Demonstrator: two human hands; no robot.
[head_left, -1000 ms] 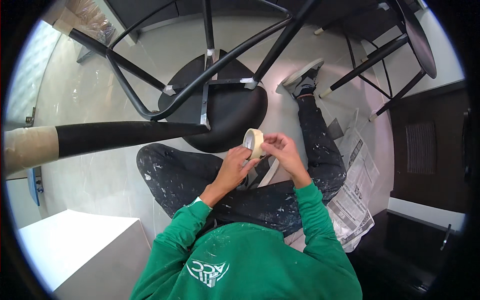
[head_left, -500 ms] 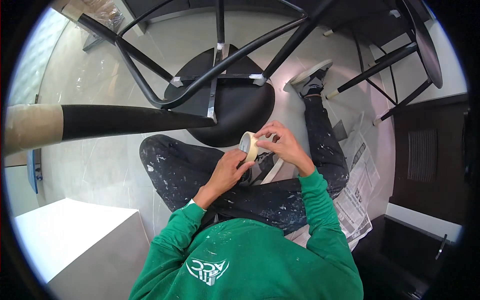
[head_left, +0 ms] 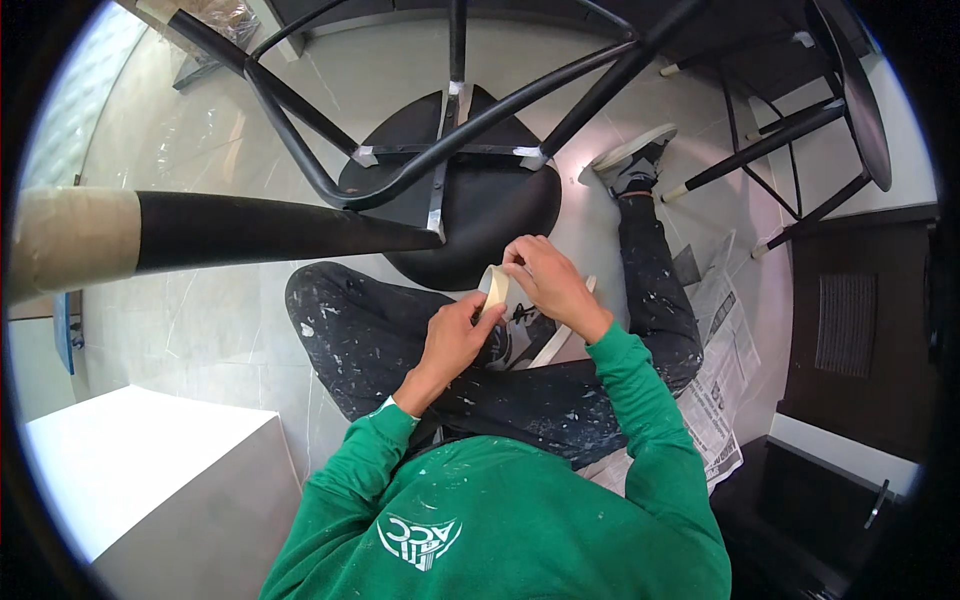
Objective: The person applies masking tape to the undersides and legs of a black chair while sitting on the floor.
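Masking tape (head_left: 497, 290), a pale roll, sits between our two hands just above our lap, near the middle of the view. Our left hand (head_left: 452, 340) comes up from the near side with its fingers closed against the roll's lower edge, and our right hand (head_left: 545, 283) wraps over the top, fingers curled around the rim; both have hold of it, neither is open. To do this well, we judge that one hand should steady the roll while a fingertip of the other finds the loose end and lifts it squarely, so the strip peels without tearing. Whether an end is already lifted we cannot tell, since the right fingers cover that part of the roll. Under the hands lie our paint-spattered dark trousers (head_left: 400, 340), and newspaper (head_left: 722, 380) is spread on the floor to the right. Just beyond the roll is an upturned black chair (head_left: 470, 200), its seat on the pale floor (head_left: 200, 300) and its legs rising toward us; taped patches show at the frame's joints. One leg (head_left: 230, 232), with a pale wrapped tip, runs off the left edge. Farther right, a second black chair (head_left: 820, 130) is cut off by the rim.
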